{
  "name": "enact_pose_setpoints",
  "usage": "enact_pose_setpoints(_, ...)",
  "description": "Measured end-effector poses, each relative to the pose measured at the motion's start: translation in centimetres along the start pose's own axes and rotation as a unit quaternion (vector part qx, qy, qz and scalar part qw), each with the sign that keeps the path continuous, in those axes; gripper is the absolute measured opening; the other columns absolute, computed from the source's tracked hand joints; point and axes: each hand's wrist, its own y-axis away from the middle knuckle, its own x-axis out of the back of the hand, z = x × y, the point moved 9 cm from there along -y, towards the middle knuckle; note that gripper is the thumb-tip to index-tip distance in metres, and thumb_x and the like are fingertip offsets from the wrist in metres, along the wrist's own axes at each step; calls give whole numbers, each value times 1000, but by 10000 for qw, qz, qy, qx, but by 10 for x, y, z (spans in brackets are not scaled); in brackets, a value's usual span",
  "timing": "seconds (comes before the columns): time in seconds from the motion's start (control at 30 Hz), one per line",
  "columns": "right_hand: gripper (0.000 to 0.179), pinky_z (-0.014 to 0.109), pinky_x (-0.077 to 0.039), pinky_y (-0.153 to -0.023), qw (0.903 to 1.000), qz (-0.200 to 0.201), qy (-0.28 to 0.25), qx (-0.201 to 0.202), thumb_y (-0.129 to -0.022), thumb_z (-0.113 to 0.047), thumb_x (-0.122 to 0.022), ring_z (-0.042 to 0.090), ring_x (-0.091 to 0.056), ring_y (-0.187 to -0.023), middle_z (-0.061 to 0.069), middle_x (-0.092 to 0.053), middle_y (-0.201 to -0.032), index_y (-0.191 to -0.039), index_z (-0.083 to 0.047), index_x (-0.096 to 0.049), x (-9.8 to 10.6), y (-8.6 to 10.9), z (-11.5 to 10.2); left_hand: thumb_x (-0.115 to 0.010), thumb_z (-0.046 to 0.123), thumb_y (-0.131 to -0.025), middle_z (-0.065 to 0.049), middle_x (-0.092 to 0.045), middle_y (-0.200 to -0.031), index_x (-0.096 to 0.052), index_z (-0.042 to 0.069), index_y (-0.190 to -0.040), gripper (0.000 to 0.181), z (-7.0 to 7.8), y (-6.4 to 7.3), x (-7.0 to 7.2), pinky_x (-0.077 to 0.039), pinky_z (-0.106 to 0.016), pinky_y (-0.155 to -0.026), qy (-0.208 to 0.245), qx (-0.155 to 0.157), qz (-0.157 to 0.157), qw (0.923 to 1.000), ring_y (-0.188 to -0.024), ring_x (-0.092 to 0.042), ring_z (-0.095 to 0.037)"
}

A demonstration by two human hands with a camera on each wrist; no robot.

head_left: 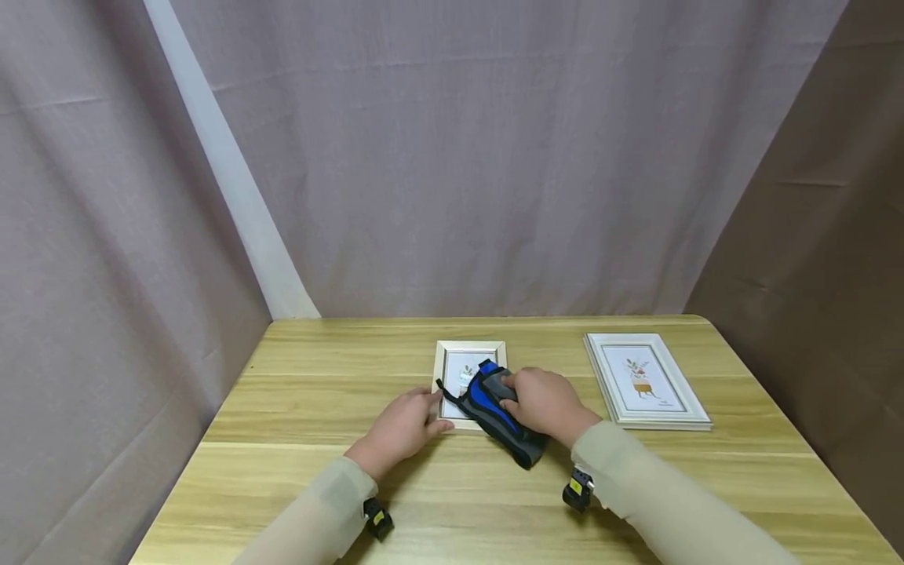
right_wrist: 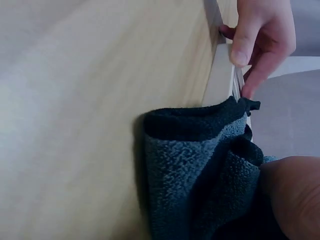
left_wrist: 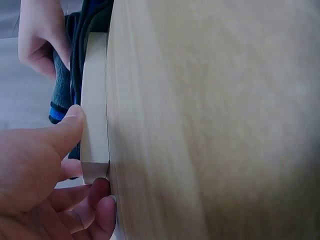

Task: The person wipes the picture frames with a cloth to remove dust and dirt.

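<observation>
A small picture frame [head_left: 472, 345] with a pale wooden border lies face up near the middle of the table. My left hand [head_left: 399, 431] holds its near left corner, thumb on the near edge and fingers around the left side. In the left wrist view, the thumb [left_wrist: 70, 129] presses the side of the frame [left_wrist: 95, 110]. A folded grey and blue cloth [head_left: 503, 420] with black trim and a small loop lies across the right part of the frame. My right hand [head_left: 545, 400] grips the cloth from above, covering part of it. The cloth hides the frame's near right corner.
To the right lies a stack of white picture frames [head_left: 669, 353], the top one showing a plant in an orange pot. The wooden table [head_left: 325, 353] ends at a grey curtain [head_left: 452, 196] behind and on the left. A brown curtain [head_left: 812, 259] hangs on the right.
</observation>
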Motion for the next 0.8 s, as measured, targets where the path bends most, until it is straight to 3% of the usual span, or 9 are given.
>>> enact_pose_setpoints(0.5, 43, 55, -62, -81, 9988, 270, 31, 398, -97, -31, -86, 37, -75, -94, 19, -77, -109, -131, -6, -80, -1, 24, -14, -78, 50, -102, -23, -67, -145, -67, 2, -148, 68, -3, 0, -1, -50, -51, -114, -69, 66, -25, 10000, -132, -67, -41)
enact_pose_setpoints(0.8, 46, 50, -60, -74, 9983, 363, 89, 449, -97, -37, -87, 27, -70, -79, 10, -72, -96, -132, -8, -81, -1, 36, -21, -79, 49, -101, -24, -65, -148, -68, 3, -148, 67, -4, 0, 0, -51, -52, -113, -18, 64, 30, 10000, -130, -68, -38)
